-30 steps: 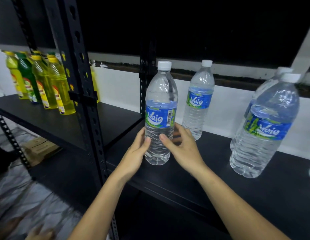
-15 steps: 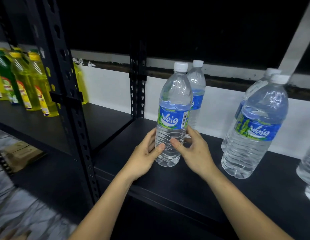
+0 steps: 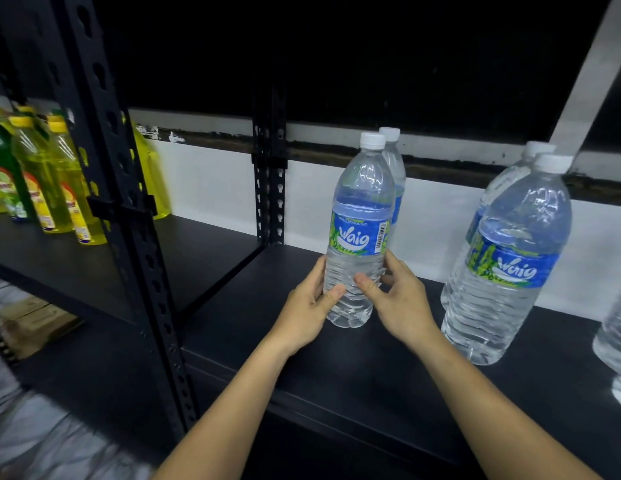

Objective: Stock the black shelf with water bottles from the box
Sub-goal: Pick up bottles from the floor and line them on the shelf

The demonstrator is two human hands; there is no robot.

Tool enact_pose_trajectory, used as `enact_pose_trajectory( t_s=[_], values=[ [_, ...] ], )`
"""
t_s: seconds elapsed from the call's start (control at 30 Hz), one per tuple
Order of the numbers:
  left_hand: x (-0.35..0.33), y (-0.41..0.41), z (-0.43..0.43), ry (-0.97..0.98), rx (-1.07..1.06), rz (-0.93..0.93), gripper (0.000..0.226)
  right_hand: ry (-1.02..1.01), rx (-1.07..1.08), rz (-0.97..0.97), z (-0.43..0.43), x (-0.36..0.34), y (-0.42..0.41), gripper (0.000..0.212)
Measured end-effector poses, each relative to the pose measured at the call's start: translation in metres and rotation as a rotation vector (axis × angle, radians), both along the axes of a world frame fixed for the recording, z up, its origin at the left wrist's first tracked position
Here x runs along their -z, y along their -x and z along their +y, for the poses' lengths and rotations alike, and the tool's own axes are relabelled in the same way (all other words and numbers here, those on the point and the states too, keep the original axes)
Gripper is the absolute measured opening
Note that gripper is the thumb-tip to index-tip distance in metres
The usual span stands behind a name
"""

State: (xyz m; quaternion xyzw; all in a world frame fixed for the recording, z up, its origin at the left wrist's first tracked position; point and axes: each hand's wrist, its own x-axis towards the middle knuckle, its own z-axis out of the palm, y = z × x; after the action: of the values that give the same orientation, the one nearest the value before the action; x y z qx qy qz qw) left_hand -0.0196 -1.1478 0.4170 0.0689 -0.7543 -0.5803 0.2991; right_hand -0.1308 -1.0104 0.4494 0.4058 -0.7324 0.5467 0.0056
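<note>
Head view shows our two hands meeting around a clear plastic water bottle with a white cap and a blue-and-green label [image 3: 358,233], which stands upright on the black metal shelf [image 3: 337,368]. Our left hand [image 3: 307,306] wraps the bottle's ribbed lower part from the left, thumb laid across its front. Our right hand [image 3: 397,299] cups the same part from the right, thumb on the front and fingers curled behind, so both hands are clamped on the bottle. Its base appears to rest on the shelf board, though we cannot tell for sure.

Directly behind it stands a second clear water bottle [image 3: 395,174], mostly hidden, with only its white cap and right side showing. To the right, well apart from our hands, a larger-looking clear water bottle with the same label [image 3: 510,271] stands upright near the shelf's front, and another bottle [image 3: 492,195] stands just behind it. At the right edge we see part of one more clear bottle [image 3: 617,327], cut off by the frame.

A perforated black upright post [image 3: 136,237] divides this bay from the one on the left, where yellow bottles with yellow caps [image 3: 59,181] and a green bottle [image 3: 4,168] stand in a group on the neighbouring board.
</note>
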Motion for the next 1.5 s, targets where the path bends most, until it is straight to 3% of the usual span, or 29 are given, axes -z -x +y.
enact_pose_trajectory(
  t_s=[0.43, 0.6, 0.73, 1.07, 1.37, 1.5],
  values=[
    [0.003, 0.011, 0.002, 0.028, -0.012, -0.022, 0.061, 0.015, 0.019, -0.007, 0.0, -0.003, 0.004, 0.046],
    [0.006, 0.009, 0.006, 0.03, -0.051, -0.018, 0.062, 0.154, 0.138, 0.057, -0.009, -0.025, -0.006, 0.082],
    [0.006, 0.009, 0.008, 0.056, -0.09, -0.019, 0.061, 0.206, 0.205, 0.154, -0.031, -0.067, -0.014, 0.084],
    [0.009, 0.009, 0.01, 0.119, -0.178, -0.034, 0.061, 0.099, 0.279, 0.276, -0.038, -0.069, -0.022, 0.076],
    [0.007, -0.045, 0.057, 0.373, -0.542, -0.196, 0.051, -0.257, 0.237, 0.331, 0.062, -0.028, -0.051, 0.062],
    [0.007, -0.096, 0.107, 0.597, -0.528, -0.201, 0.046, -0.345, 0.223, 0.419, 0.121, -0.016, -0.091, 0.056]
  ],
)
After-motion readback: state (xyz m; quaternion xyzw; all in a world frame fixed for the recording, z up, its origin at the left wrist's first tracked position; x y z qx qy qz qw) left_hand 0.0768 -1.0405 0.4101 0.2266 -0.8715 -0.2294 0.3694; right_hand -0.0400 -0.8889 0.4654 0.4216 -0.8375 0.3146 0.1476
